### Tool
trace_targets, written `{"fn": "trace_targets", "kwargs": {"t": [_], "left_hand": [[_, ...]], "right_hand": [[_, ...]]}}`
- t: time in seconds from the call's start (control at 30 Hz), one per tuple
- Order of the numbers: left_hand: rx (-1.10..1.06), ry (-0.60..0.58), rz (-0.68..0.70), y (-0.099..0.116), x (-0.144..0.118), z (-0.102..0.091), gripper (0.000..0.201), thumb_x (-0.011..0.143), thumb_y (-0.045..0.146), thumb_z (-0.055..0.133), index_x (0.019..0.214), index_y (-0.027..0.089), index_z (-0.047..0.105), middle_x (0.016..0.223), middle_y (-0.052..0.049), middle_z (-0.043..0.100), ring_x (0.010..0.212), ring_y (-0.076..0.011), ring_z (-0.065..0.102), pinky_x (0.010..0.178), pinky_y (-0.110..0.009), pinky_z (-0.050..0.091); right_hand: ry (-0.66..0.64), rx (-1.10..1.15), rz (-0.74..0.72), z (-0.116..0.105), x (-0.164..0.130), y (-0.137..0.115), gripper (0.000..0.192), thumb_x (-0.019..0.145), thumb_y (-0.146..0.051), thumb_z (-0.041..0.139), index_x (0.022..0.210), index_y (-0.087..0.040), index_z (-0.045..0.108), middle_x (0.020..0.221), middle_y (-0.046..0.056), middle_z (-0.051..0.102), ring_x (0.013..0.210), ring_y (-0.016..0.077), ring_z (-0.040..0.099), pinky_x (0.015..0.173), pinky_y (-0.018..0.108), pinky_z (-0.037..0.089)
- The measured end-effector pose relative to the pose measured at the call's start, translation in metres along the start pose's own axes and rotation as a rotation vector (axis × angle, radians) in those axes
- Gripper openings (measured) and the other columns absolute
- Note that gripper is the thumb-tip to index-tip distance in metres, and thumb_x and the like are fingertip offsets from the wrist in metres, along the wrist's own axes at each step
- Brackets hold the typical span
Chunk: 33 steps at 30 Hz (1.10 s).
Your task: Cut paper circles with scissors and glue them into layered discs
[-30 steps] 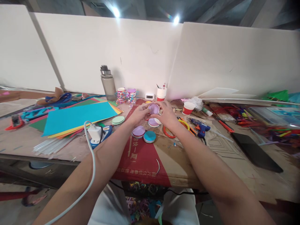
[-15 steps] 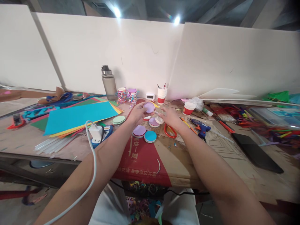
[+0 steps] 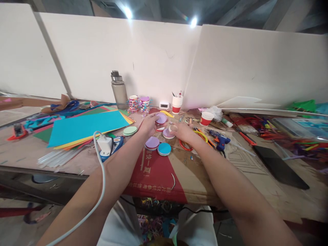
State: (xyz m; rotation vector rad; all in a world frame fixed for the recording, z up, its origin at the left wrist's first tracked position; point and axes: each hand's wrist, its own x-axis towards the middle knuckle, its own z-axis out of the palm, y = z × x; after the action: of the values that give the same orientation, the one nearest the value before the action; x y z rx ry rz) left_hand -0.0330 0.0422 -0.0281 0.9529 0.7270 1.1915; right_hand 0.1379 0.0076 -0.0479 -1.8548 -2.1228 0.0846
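My left hand (image 3: 148,125) holds a round purple paper disc (image 3: 161,118) just above the cardboard-covered table (image 3: 194,177). Just to its right, the fingertips of my right hand (image 3: 183,132) pinch a small white disc (image 3: 172,128) over a low pile of purple discs (image 3: 167,134). In front of both hands lie a purple disc stack (image 3: 152,142) and a blue disc stack (image 3: 164,149). Red-handled scissors (image 3: 185,147) lie under my right wrist.
Green discs (image 3: 129,131) and coloured paper sheets (image 3: 84,128) lie on the left, with a white charger (image 3: 104,145) and its cable. A grey bottle (image 3: 119,90) and paper cups (image 3: 176,103) stand at the back. A blue glue gun (image 3: 220,139) and a black tablet (image 3: 280,165) lie at right.
My right hand let go of the purple disc, dropped to the table and closed on the small white disc. My left hand kept the purple disc and shifted slightly left.
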Motion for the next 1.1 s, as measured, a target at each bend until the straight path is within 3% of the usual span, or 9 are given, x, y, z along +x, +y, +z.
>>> {"fn": "trace_targets", "kwargs": {"t": [0.07, 0.17, 0.27, 0.47, 0.83, 1.0, 1.1], "left_hand": [[-0.016, 0.027, 0.008, 0.000, 0.001, -0.001, 0.013, 0.081, 0.010, 0.056, 0.091, 0.011, 0.064, 0.085, -0.009, 0.070, 0.082, -0.0176, 0.068, 0.075, -0.036, 0.060], [-0.031, -0.011, -0.024, -0.001, 0.001, -0.002, 0.013, 0.084, 0.022, 0.059, 0.091, 0.013, 0.065, 0.085, -0.007, 0.069, 0.077, -0.0161, 0.066, 0.075, -0.037, 0.059], [-0.017, -0.073, -0.085, -0.003, 0.000, 0.000, 0.021, 0.087, 0.034, 0.059, 0.093, 0.015, 0.066, 0.085, -0.006, 0.069, 0.071, -0.0141, 0.063, 0.074, -0.035, 0.059], [-0.018, -0.171, -0.108, -0.007, -0.005, 0.005, 0.029, 0.087, 0.045, 0.061, 0.100, 0.020, 0.064, 0.090, -0.005, 0.070, 0.074, -0.0145, 0.064, 0.069, -0.030, 0.057], [-0.028, -0.256, -0.117, -0.006, -0.009, 0.011, 0.035, 0.091, 0.043, 0.055, 0.114, 0.018, 0.063, 0.097, -0.008, 0.072, 0.078, -0.0176, 0.068, 0.063, -0.026, 0.053], [-0.003, -0.282, -0.088, -0.010, -0.008, 0.009, 0.021, 0.081, 0.025, 0.068, 0.097, 0.013, 0.067, 0.089, -0.007, 0.070, 0.067, -0.0126, 0.063, 0.061, -0.024, 0.052], [0.012, -0.306, -0.058, -0.011, -0.009, 0.009, 0.022, 0.071, 0.010, 0.070, 0.093, 0.012, 0.067, 0.086, -0.006, 0.069, 0.069, -0.0117, 0.063, 0.062, -0.022, 0.052]], "right_hand": [[0.163, 0.123, -0.003, -0.002, 0.002, 0.000, 0.045, 0.083, -0.039, 0.063, 0.125, -0.023, 0.062, 0.127, 0.012, 0.064, 0.117, 0.0357, 0.055, 0.098, 0.055, 0.038], [0.384, 0.271, -0.120, -0.007, 0.002, -0.005, 0.049, 0.084, -0.039, 0.063, 0.129, -0.020, 0.057, 0.129, 0.012, 0.061, 0.118, 0.0299, 0.054, 0.099, 0.046, 0.040], [0.464, 0.290, -0.196, -0.011, -0.002, -0.015, 0.048, 0.085, -0.037, 0.064, 0.128, -0.020, 0.058, 0.126, 0.012, 0.061, 0.118, 0.0282, 0.052, 0.101, 0.042, 0.038], [0.429, 0.247, -0.167, -0.011, -0.009, -0.027, 0.047, 0.084, -0.037, 0.066, 0.128, -0.022, 0.060, 0.118, 0.012, 0.057, 0.115, 0.0288, 0.048, 0.101, 0.042, 0.037], [0.426, 0.245, -0.088, -0.002, -0.007, -0.022, 0.046, 0.081, -0.038, 0.070, 0.124, -0.024, 0.064, 0.120, 0.012, 0.055, 0.117, 0.0306, 0.044, 0.099, 0.043, 0.036], [0.427, 0.251, -0.133, 0.000, -0.004, -0.019, 0.043, 0.083, -0.037, 0.067, 0.123, -0.023, 0.063, 0.119, 0.011, 0.058, 0.117, 0.0296, 0.045, 0.100, 0.042, 0.035], [0.390, 0.251, -0.190, 0.001, -0.003, -0.018, 0.047, 0.084, -0.038, 0.066, 0.128, -0.024, 0.059, 0.125, 0.009, 0.058, 0.120, 0.0285, 0.045, 0.103, 0.041, 0.033]]}}
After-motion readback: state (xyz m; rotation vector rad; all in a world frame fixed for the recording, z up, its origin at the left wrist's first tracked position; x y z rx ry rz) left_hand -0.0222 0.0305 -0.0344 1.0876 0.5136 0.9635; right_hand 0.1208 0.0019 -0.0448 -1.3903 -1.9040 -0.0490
